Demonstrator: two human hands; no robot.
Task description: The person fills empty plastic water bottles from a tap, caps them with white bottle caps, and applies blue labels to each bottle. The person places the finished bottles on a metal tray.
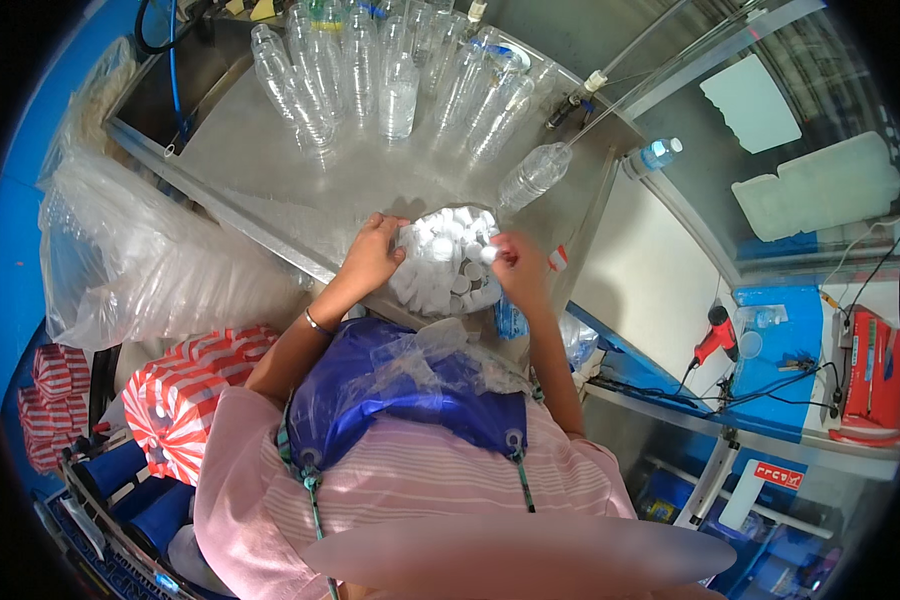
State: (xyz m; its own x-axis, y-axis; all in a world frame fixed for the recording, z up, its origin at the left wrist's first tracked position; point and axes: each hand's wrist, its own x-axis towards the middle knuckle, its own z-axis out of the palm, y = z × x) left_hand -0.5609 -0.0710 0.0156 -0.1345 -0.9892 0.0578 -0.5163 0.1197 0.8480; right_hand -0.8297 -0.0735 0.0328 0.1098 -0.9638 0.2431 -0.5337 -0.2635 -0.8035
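Note:
A clear plastic bag of white bottle caps (pixel 442 262) lies at the near edge of a stainless steel counter (pixel 270 195). My left hand (pixel 375 251) touches the bag's left rim, fingers bent over it. My right hand (pixel 521 270), slightly blurred, is at the bag's right side with a white bottle cap (pixel 490 254) at its fingertips. Beyond the bag, several empty clear plastic bottles (pixel 360 75) stand upright. One bottle among them, a clear plastic bottle (pixel 399 101), looks partly filled. Another clear plastic bottle (pixel 536 176) is under a thin metal tube at the right.
A large clear plastic bag (pixel 157 255) bulges left of the counter, above a red-and-white striped bag (pixel 180 397). A capped, labelled bottle (pixel 654 156) is at the right edge. Farther right are a red heat gun (pixel 716 337), cables and a red case (pixel 870 375).

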